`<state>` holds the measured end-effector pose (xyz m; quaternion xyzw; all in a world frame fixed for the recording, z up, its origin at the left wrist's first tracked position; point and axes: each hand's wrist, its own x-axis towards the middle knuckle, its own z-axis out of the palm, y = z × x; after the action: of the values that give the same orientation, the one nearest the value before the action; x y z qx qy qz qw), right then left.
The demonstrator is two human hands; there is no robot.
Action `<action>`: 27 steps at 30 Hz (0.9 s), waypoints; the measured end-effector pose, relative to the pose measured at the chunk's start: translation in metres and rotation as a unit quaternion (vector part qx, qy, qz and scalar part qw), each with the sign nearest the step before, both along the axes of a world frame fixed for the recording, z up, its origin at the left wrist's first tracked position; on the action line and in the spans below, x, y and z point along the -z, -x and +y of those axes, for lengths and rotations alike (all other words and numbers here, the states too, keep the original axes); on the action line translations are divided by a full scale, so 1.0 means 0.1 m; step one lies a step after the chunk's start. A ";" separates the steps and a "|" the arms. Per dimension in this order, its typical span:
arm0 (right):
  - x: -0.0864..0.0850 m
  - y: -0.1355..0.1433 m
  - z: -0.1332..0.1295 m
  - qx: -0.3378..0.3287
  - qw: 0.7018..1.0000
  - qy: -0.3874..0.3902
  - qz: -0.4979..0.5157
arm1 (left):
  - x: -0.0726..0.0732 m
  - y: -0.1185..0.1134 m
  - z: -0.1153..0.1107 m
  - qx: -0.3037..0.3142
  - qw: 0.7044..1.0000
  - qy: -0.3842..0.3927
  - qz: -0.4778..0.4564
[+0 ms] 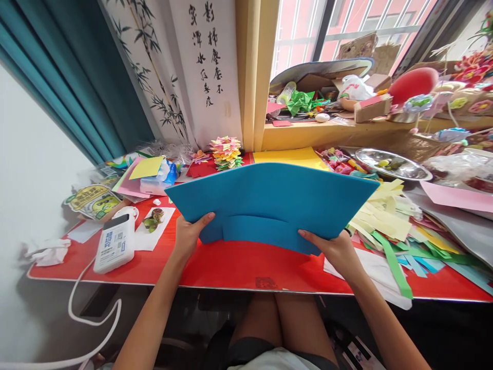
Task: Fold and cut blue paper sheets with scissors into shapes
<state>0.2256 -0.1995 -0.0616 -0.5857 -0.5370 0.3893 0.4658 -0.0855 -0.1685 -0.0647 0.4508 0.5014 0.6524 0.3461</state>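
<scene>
1. Nearest: bare strip of glossy red table (231, 270) in front of the person's lap.
2. Left hand (187, 235): pinched on the left lower edge of a wide, bowed blue sheet of card or paper (265, 192). Thumb on near face, fingers mostly hidden behind.
3. Right hand (341, 251): same pinch, right lower edge, thumb on near face. Neither hand spread.
4. Blue sheet: tilted up above the table between both hands, curved inner edge low in the middle. Second layer or fold, can't tell.
5. Step, my read: holding and handling the sheet two-handed. Next move calls for both hands working together, even grip, no creasing.
6. Left of it: boxy white device with black end panel (114, 244). Right: loose pale-yellow paper strips (379, 213), near the sheet's right corner; could snag.
7. Behind: flat yellow sheet (295, 155), partly covered from view; shiny round metal bowl (402, 172) farther right.
</scene>
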 end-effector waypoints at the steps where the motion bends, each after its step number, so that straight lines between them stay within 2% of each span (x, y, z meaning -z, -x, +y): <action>1: 0.00 0.00 0.00 -0.001 1.000 -0.004 -0.008 | -0.01 0.00 -0.01 0.002 1.000 0.003 -0.002; 6: 0.05 -0.01 -0.01 -0.051 0.999 0.004 -0.005 | 0.00 0.03 -0.08 0.045 0.998 0.040 -0.012; 11: 0.13 -0.05 0.02 -0.017 0.999 -0.017 -0.021 | 0.05 0.10 -0.10 0.065 0.995 0.074 -0.002; 13: 0.17 -0.11 0.06 -0.015 0.999 -0.034 -0.028 | 0.06 0.14 -0.10 0.063 0.995 0.074 0.015; 19: 0.33 -0.40 0.24 -0.084 0.988 -0.070 -0.110 | 0.07 0.21 -0.10 0.085 0.991 0.061 0.084; 27: 0.26 -0.41 0.24 -0.082 0.978 -0.117 -0.155 | 0.13 0.21 -0.09 0.112 0.984 0.056 0.130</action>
<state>0.2665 -0.1757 -0.0879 -0.5342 -0.6908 0.2651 0.4088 -0.1066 -0.1771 -0.0773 0.5647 0.5244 0.5164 0.3735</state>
